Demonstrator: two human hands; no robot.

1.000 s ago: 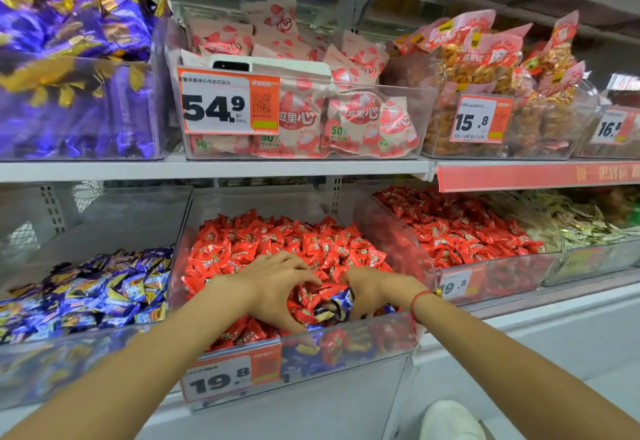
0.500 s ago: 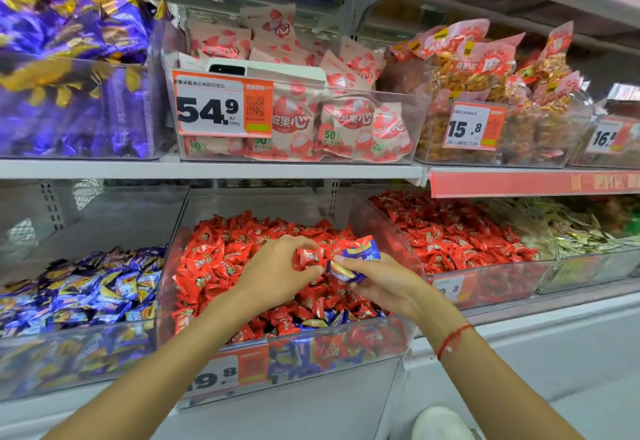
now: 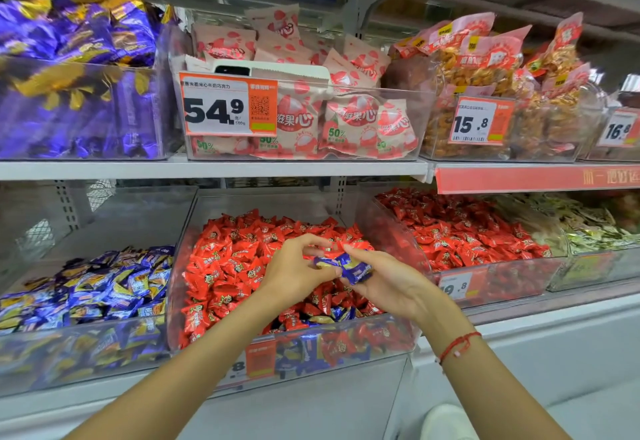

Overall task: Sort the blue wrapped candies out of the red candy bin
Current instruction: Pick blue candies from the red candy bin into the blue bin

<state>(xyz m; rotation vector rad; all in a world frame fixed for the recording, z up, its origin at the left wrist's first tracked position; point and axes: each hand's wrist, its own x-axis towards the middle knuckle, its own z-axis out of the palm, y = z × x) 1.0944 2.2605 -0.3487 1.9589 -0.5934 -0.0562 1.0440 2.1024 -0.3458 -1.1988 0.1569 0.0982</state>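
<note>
1. A second ago both my hands were buried in the red candy bin (image 3: 194, 266); now they hover above it.
2. My right hand (image 3: 391, 287) has its grip on blue wrapped candies (image 3: 353, 268); my left hand (image 3: 294, 271) pinches one end.
3. More blue ones lie at the bin's front.
4. The blue candy bin (image 3: 86, 356) sits just left, its clear wall between.

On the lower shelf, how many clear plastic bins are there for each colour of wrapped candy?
Bins of blue wrapped candies: 1
Bins of red wrapped candies: 2
Bins of pale green wrapped candies: 1
Total: 4
The far right edge is too blurred to count further.
</note>
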